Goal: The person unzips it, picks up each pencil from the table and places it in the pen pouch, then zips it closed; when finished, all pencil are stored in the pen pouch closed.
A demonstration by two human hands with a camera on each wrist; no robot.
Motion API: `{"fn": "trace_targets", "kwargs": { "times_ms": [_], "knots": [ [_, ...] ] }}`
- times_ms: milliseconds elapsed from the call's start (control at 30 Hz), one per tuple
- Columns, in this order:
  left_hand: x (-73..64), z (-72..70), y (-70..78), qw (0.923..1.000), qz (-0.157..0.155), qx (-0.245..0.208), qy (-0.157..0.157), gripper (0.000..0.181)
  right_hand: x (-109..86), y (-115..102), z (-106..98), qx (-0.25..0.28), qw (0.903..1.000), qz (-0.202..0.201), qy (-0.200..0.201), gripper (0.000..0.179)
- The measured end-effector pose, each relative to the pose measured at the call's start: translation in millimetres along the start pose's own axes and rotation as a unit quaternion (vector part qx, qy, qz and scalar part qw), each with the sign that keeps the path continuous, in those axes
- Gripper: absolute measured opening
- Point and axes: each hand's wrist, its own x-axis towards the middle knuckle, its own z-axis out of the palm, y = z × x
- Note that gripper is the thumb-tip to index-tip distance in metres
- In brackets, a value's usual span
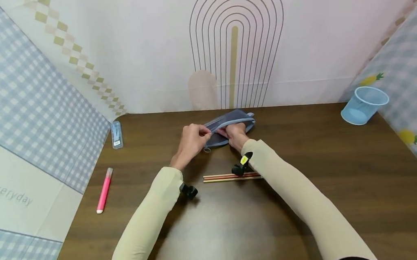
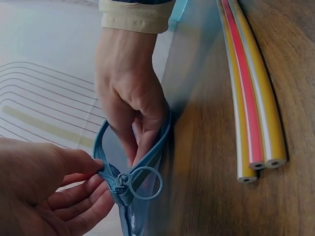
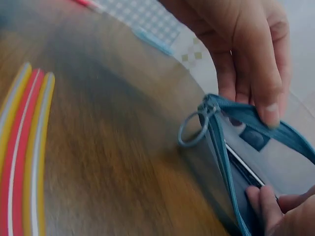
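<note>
A blue-grey mesh zip pouch (image 1: 237, 115) lies at the back middle of the table, its zipper apart. My left hand (image 1: 192, 141) pinches the zipper edge near the ring pull (image 2: 146, 184). Inside the mouth of the pouch is my right hand (image 1: 236, 135), its fingers partly hidden by the fabric. A slim dark stick with a silvery edge (image 3: 246, 164), like a pen, runs between its thumb and fingers in the right wrist view. Nearer the front lie three striped pencils (image 1: 216, 178), two yellow and one red, side by side beneath the right wrist.
A pink marker (image 1: 104, 191) lies at the left of the table. Behind it, by the left edge, is a small light-blue case (image 1: 116, 135). A translucent blue cup (image 1: 364, 105) stands tilted in view at the back right. Patterned cloth (image 1: 143, 49) hangs along the table's back.
</note>
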Motion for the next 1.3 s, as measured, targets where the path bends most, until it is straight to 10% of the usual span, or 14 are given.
{"fn": "trace_targets", "kwargs": {
  "times_ms": [333,567,633,667,833,900,1000,1300],
  "knots": [
    [7.4,-11.8,1.1,0.9998,0.001,0.019,0.003,0.012,-12.7,-18.4,-7.1,0.014,0.9970,0.036,-0.067,0.022],
    [6.4,-12.6,-1.3,1.0000,0.000,0.001,0.009,0.011,-55.7,-30.4,-36.6,-0.152,0.9730,0.014,-0.173,0.030],
    [6.2,-12.3,-1.7,0.9999,0.000,-0.003,0.011,0.011,-69.2,-29.7,-47.6,-0.271,0.9332,-0.080,-0.223,0.026],
    [5.9,-12.5,-1.6,0.9999,0.001,-0.005,0.012,0.011,-75.4,-29.2,-53.4,-0.344,0.8934,-0.146,-0.250,0.023],
    [4.9,-12.8,-0.9,1.0000,-0.002,-0.002,0.008,0.012,-101.6,-30.7,-79.1,-0.609,0.5890,-0.434,-0.306,0.006],
    [4.9,-12.6,-1.0,1.0000,-0.003,0.001,0.008,0.012,-108.4,-31.4,-83.6,-0.641,0.5261,-0.447,-0.335,0.004],
    [4.4,-12.4,-0.9,1.0000,-0.004,0.003,0.008,0.012,-112.5,-29.1,-84.8,-0.680,0.4899,-0.420,-0.349,0.004],
    [-1.1,-6.9,-1.8,0.9999,-0.012,0.001,-0.001,0.013,-108.7,-13.0,-85.5,-0.711,0.4774,-0.372,-0.359,0.012]
  ]
}}
